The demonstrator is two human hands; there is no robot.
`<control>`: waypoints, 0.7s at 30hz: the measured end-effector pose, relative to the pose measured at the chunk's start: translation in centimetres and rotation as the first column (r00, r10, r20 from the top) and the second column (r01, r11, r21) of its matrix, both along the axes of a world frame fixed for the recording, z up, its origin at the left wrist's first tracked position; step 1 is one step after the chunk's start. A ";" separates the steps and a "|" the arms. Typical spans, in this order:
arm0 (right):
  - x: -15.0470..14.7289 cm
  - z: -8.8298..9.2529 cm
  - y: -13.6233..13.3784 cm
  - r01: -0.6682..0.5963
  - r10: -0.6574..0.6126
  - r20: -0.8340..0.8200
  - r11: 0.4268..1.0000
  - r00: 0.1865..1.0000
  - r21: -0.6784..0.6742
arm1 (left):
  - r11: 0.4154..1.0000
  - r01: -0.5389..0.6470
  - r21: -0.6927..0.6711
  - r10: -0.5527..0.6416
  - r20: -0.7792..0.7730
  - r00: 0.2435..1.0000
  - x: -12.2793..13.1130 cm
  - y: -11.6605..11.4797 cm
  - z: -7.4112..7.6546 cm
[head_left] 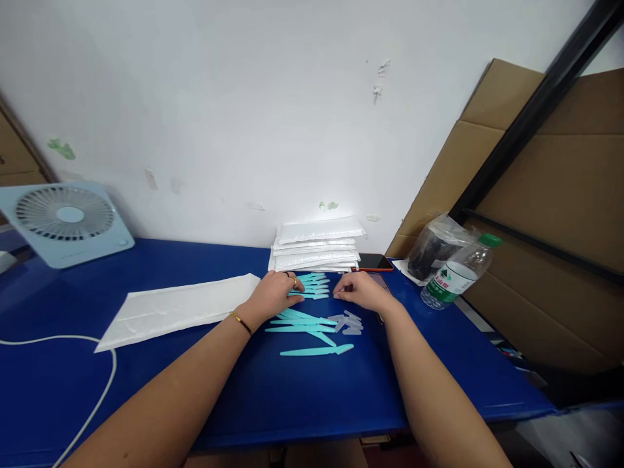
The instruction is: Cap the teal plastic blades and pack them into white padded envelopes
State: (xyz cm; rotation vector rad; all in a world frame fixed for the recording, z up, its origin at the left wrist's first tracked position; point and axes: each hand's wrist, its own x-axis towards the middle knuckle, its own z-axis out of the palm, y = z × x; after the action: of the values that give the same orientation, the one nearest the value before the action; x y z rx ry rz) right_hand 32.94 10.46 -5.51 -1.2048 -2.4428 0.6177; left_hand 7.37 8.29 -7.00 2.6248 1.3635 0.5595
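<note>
Turquoise eyebrow razors lie in two groups on the blue table. My left hand [275, 294] is closed around the handle ends of the upper row of eyebrow razors [316, 286], thumb below and fingers above. At the blade side of that row, my right hand [359, 290] is pinched with the fingertips together; anything between them is too small to make out. Nearer to me is a loose, crossing pile of eyebrow razors [305, 323], with a single eyebrow razor [316, 351] in front. Several small clear plastic caps [350, 323] lie right of the pile.
A stack of white padded mailers [316, 246] stands against the wall, with a phone [374, 262] beside it. Another white mailer [180, 307] lies left of my hand. Further out are a blue fan [71, 221], a white cable [113, 370], a water bottle [455, 276] and cardboard [453, 156].
</note>
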 end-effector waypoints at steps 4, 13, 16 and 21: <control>2.6 0.9 -0.2 0.019 0.020 0.138 0.961 0.990 -0.276 | 0.951 0.191 -0.242 -0.181 0.061 0.982 -0.6 -1.0 1.1; 1.9 0.3 -0.1 0.038 0.003 0.162 0.968 0.987 -0.249 | 0.920 0.141 -0.365 -0.132 0.048 0.990 -0.1 -1.4 0.8; 1.2 0.1 -0.1 0.068 -0.053 0.155 0.994 0.986 -0.091 | 0.947 0.080 -0.310 -0.060 0.074 0.995 -0.1 -1.4 0.8; 0.1 -0.3 0.0 0.023 -0.029 0.120 0.998 0.992 0.053 | 0.946 -0.004 -0.324 0.105 0.295 0.950 -0.6 -0.8 0.4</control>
State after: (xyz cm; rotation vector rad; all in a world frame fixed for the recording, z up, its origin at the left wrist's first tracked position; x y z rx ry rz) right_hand 33.09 10.44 -5.84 -1.2863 -2.5205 0.4848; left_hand 6.80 7.53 -6.65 2.1437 1.3050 0.6604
